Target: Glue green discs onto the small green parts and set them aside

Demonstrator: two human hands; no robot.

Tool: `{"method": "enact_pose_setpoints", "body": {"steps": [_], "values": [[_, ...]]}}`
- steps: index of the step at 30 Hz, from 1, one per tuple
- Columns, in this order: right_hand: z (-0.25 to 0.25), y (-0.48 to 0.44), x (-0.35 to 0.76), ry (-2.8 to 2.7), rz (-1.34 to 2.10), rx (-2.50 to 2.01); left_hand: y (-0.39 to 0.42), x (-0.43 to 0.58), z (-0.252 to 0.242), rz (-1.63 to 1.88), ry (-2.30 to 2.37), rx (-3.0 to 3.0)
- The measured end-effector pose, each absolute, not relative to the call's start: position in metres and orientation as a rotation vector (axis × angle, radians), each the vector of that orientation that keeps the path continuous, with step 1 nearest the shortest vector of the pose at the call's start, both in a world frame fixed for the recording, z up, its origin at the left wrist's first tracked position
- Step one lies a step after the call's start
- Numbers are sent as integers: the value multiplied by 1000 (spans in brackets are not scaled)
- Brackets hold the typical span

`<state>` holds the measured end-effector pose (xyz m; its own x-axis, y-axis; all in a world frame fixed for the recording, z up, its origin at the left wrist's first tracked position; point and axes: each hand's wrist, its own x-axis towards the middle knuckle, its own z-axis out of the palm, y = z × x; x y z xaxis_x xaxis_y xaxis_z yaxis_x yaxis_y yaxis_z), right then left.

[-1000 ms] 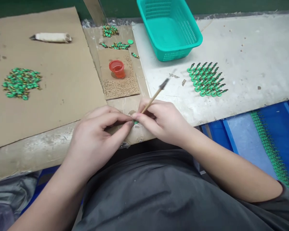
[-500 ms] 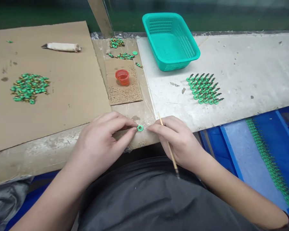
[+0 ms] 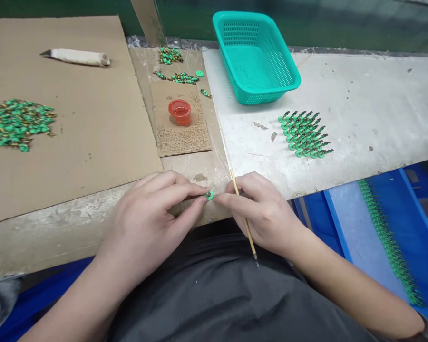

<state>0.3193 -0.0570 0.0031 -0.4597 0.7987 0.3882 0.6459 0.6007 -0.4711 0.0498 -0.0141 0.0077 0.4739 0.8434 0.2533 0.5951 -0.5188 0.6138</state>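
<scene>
Near the bench's front edge, my left hand (image 3: pixel 160 213) pinches a small green disc (image 3: pixel 210 195) between thumb and forefinger. What sits on the disc's face is mostly covered by the fingertips. My right hand (image 3: pixel 260 209) holds a thin wooden-handled brush (image 3: pixel 248 232) slanted across its fingers, the dark tip pointing down toward the apron. The fingertips of that hand come close to the disc's right side; whether they touch it I cannot tell. Ahead stands a small red cup (image 3: pixel 180 113) on a speckled cardboard piece (image 3: pixel 183 142).
A teal basket (image 3: pixel 260 90) stands at the back. Rows of green discs with dark upright pieces (image 3: pixel 305 135) stand on the right, and more fill a blue tray (image 3: pixel 410 228) below. Small green-and-gold parts (image 3: pixel 21 123) and a white-wrapped pointed tool (image 3: pixel 74 57) lie on cardboard at left.
The disc has turned in my left fingers and its face is more covered. My right fingertips have come nearer to it. The whole view has shifted slightly.
</scene>
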Motion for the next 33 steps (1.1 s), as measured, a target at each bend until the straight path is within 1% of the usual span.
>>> {"method": "enact_pose_setpoints", "body": {"steps": [10, 15, 20, 28, 33], "values": [[7, -47, 317, -2373, 266, -1159, -15, 49, 7, 727, 1219, 2277], [3, -46, 317, -2251, 297, -1216, -16, 50, 6, 722, 1214, 2266], [-2, -48, 322, -2167, 359, -1145, -15, 51, 7, 736, 1223, 2241], [-2, -49, 323, -2343, 206, -1103, -14, 54, 6, 735, 1232, 2246], [-2, -48, 328, -2428, 129, -1004, -14, 51, 6, 730, 1246, 2239]]}}
